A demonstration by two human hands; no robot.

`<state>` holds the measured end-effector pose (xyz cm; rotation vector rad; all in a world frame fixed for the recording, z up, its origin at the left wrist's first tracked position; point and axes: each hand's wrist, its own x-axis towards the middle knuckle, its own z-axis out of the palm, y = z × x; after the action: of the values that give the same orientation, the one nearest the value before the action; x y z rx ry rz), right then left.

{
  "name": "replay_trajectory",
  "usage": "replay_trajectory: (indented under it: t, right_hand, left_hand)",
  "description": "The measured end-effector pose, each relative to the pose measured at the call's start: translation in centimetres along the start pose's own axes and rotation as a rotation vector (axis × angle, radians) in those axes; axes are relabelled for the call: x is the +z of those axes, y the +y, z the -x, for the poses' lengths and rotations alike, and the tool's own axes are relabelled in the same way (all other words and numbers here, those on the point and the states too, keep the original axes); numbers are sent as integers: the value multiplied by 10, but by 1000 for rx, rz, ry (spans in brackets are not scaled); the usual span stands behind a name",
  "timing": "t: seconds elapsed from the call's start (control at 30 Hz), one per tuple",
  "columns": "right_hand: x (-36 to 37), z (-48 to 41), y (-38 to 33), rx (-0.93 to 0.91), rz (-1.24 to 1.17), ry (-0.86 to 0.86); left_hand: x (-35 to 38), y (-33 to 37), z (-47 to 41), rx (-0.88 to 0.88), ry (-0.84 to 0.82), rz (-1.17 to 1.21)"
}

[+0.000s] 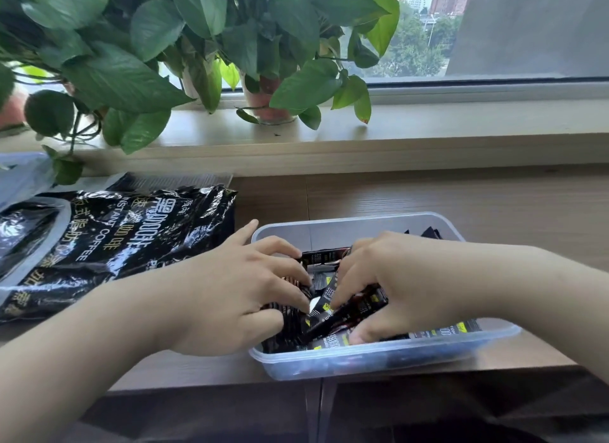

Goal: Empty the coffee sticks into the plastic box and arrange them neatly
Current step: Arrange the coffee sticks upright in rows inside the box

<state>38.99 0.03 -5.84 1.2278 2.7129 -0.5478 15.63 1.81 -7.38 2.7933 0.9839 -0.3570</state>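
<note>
A clear plastic box [356,360] sits at the table's front edge, holding several black coffee sticks [349,310] that lie jumbled at different angles. My left hand [237,287] reaches into the box's left side, fingers curled over a bunch of sticks. My right hand [392,277] is in the middle of the box, fingers pinched around other sticks. A black coffee bag [108,241] printed "INSTANT COFFEE" lies flat on the table to the left of the box. My hands hide much of the box's inside.
Potted plants [263,103] with big green leaves stand on the window sill [428,126] behind the wooden table [461,195]. A pale plastic bag [23,175] lies at the far left. The table's front edge runs just below the box.
</note>
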Motion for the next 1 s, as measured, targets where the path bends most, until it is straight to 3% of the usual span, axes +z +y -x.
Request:
replay_trajectory:
  t: [0.27,0.53,1.0]
  right_hand:
    - [-6,6,9,52,27,-80]
    - [-3,5,4,-37,65,-38]
    - [-9,16,6,60,-17,5]
  left_hand:
    - [-2,2,0,-4,-12,-3]
    - [-5,3,-1,-16,-24,-32]
    - [-8,8,-4,-21,-43,-85]
